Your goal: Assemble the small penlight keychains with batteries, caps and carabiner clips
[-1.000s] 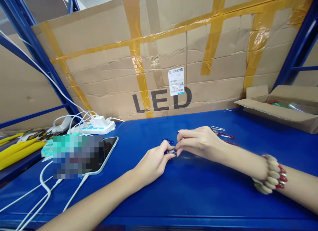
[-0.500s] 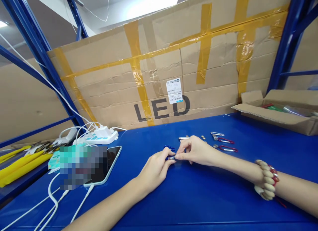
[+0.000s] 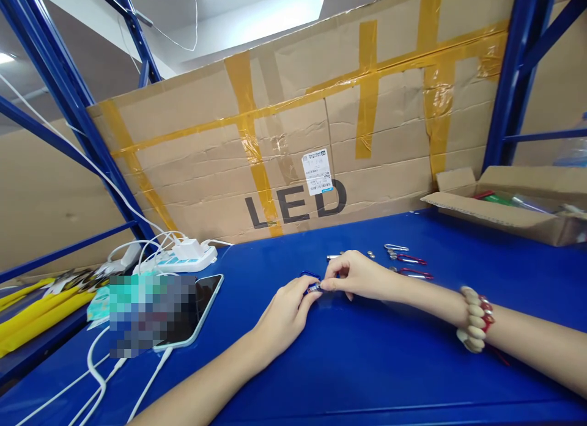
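Blue cylinder (image 3: 314,288) sits between the left fingers (image 3: 304,282).

A large brown cardboard sheet (image 3: 206,194) stands upright behind the glossy blue worktop (image 3: 367,371), crossed by shiny amber packing tape (image 3: 367,108) and printed with black "LED" letters (image 3: 293,213). A white printed paper label (image 3: 316,169) overlaps the top of the D. Blue metal posts (image 3: 513,77) flank the sheet. At left, a white plastic power strip (image 3: 206,259) lies near a dark-screened phone in a pale case (image 3: 200,310), partly masked by blurring; a thin white cable (image 3: 150,384) meets its near edge. Long yellow objects (image 3: 41,313) lie farther left. At right, an open brown cardboard box (image 3: 495,214) holds red, green and clear items.
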Motion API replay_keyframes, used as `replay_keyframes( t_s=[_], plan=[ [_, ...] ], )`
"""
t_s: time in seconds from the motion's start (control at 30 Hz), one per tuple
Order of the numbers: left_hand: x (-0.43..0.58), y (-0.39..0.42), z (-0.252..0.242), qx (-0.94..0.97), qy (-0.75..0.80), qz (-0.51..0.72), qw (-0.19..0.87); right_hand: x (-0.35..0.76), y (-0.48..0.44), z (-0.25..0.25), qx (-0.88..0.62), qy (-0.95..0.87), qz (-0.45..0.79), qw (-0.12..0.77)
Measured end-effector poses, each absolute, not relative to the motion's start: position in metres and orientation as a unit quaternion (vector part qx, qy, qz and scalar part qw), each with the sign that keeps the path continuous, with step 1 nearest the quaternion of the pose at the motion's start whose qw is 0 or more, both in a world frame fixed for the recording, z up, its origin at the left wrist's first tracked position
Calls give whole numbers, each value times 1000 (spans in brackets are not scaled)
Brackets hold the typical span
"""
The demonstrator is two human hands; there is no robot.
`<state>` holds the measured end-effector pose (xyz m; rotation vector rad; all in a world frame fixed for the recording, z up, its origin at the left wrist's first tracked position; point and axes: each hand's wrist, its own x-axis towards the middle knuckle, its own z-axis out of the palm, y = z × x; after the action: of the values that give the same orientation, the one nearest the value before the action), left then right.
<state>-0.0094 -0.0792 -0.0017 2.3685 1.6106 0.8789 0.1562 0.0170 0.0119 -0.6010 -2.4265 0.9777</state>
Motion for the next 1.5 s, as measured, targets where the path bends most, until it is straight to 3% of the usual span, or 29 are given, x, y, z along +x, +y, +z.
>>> replay_keyframes(
  t_s=[0.33,0.57,0.8,0.93,1.03,1.23,1.5],
  plan=[
    [-11,-78,-2,812,530,238,50,160,22,13,-234,-908,264,226],
    [-12,-79,-3,828,493,265,30,166,18,22,-66,-973,61,214],
    [-13,-82,-6,834,464,295,-53,164,9,15,-19,-968,-61,244],
    [-14,-83,-6,840,431,305,-127,161,-1,11,-51,-956,-10,287],
    [-14,-83,-7,841,421,300,-162,158,-7,10,-84,-947,96,294],
    [-13,-83,-7,835,432,302,-159,154,-10,13,-190,-876,392,206],
    [-12,-82,-6,817,472,325,-62,155,-2,18,-179,-881,385,208]
  ],
)
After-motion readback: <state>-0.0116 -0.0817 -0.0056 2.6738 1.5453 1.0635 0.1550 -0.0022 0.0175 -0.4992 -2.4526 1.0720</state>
